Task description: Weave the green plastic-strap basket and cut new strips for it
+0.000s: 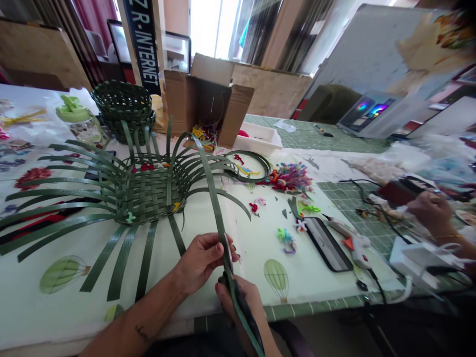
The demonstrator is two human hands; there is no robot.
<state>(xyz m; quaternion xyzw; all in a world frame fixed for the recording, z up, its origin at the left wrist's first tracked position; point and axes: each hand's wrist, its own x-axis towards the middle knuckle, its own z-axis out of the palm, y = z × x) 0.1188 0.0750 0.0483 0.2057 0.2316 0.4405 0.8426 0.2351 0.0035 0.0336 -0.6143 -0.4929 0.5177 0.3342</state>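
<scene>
A half-woven green basket [148, 191] sits on the table with many loose green strips fanning out from it. One long green strip [211, 193] runs from the basket down toward me. My left hand [203, 258] pinches this strip near the table's front edge. Below it, my right hand [241, 302] is closed around dark scissors [232, 285], their blades at the strip just beside my left fingers.
A finished green basket [124, 109] and an open cardboard box [208, 106] stand at the back. Coloured craft bits [292, 176], a black phone [329, 243] and a glue gun [351, 243] lie to the right. Another person's hand [431, 210] works at the far right.
</scene>
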